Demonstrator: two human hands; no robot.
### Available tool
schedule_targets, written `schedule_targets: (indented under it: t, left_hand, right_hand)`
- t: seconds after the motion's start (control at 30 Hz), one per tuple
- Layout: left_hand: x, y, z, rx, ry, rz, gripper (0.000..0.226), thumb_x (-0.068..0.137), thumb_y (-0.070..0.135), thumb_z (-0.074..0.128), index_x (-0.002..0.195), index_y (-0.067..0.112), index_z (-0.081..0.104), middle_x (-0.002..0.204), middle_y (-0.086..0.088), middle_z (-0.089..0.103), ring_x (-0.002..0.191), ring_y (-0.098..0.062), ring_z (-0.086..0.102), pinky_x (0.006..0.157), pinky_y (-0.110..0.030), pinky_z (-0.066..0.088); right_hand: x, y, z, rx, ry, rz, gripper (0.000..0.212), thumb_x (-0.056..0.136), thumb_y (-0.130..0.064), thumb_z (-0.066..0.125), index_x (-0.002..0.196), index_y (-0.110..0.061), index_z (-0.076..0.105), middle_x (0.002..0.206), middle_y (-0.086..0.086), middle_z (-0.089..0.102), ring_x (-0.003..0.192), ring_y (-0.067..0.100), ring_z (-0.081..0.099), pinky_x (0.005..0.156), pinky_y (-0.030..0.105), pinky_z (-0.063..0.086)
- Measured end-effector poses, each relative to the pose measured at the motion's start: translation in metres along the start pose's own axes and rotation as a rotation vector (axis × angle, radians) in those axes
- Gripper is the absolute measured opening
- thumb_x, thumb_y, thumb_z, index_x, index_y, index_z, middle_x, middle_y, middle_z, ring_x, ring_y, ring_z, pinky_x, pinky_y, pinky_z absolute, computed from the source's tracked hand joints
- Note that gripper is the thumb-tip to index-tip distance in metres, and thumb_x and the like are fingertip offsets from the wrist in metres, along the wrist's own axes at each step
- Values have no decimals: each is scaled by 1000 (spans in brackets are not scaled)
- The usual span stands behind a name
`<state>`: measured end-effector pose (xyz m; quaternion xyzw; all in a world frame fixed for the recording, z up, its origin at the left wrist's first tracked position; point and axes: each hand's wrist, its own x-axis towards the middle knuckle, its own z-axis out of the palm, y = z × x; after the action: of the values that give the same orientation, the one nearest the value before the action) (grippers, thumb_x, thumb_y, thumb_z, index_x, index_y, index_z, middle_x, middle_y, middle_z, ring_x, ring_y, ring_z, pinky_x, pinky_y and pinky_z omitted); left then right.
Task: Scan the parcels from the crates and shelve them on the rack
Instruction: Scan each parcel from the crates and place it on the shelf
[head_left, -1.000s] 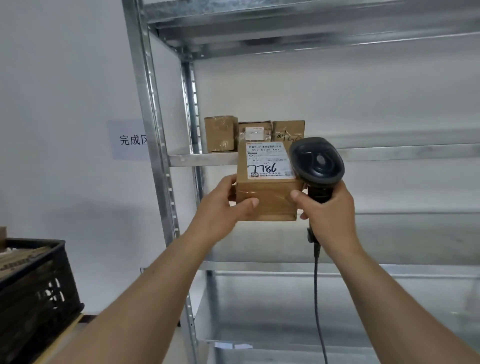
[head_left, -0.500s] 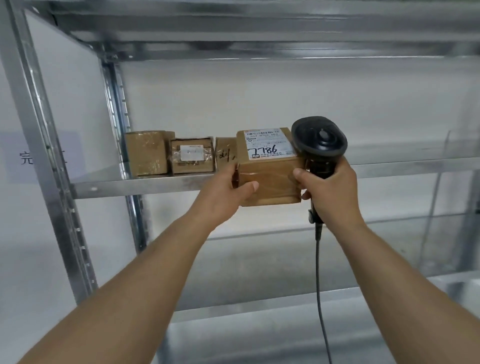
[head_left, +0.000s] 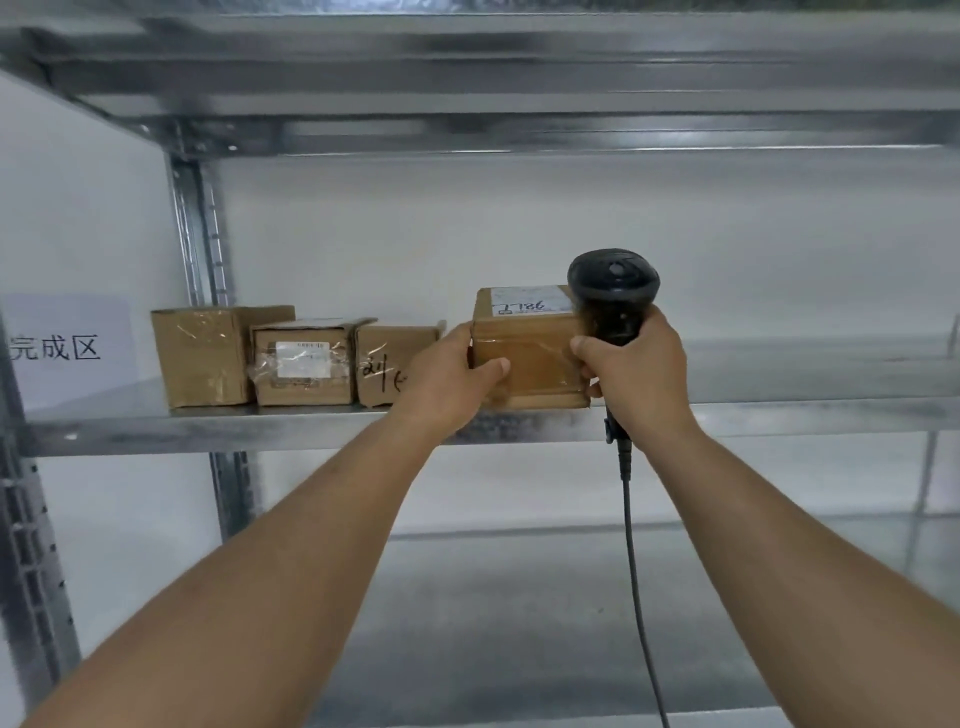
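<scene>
Landing: parcel had gone from held up in front of the rack to sitting on the shelf, so shelving looked basically done.
Hands: left hand gripped the parcel's left side; right hand held the scanner, fingers against the parcel's right side.
Shelf: three boxes left of the parcel.

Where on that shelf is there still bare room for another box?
The shelf is bare to the right of the held parcel and scanner, all the way along. The left end is crowded: three boxes stand side by side, and the left hand fills the gap between them and the parcel. The lower shelf looks bare too.
</scene>
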<state>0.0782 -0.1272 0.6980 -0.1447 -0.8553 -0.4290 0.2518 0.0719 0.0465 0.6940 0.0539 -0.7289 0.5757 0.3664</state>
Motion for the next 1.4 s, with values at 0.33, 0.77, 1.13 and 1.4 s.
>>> schedule_targets:
  t: [0.33, 0.77, 1.13, 1.4]
  left_hand:
    - [18, -23, 11, 216, 164, -155, 50, 91, 34, 61, 137, 24, 43, 118, 2, 64, 107, -24, 61, 86, -33, 46]
    - [24, -27, 12, 295, 254, -140, 59, 91, 19, 64, 137, 14, 27, 96, -5, 58, 84, -26, 57, 74, -36, 42]
    - [3, -25, 4, 364, 306, -87, 42, 92, 37, 61, 123, 16, 42, 106, -1, 60, 93, -23, 58, 72, -32, 39]
    - [-69, -32, -9, 317, 406, -112, 45, 92, 41, 61, 130, 21, 46, 125, 4, 52, 91, -10, 58, 77, -30, 48]
  right_hand:
    - [34, 21, 37, -66, -170, 60, 28, 80, -22, 70, 99, -13, 51, 94, 7, 65, 85, 29, 68, 75, 50, 59]
    - [47, 22, 53, -120, -154, 117, 35, 80, -24, 73, 103, -12, 50, 95, 10, 67, 88, 33, 68, 78, 51, 58]
    - [8, 10, 26, 23, -118, 23, 29, 83, -23, 72, 100, -16, 50, 87, -2, 61, 85, 26, 67, 70, 39, 55]
    - [-91, 2, 29, 239, -335, 0, 23, 82, -25, 75, 99, -25, 60, 87, -4, 68, 83, 20, 67, 80, 45, 58]
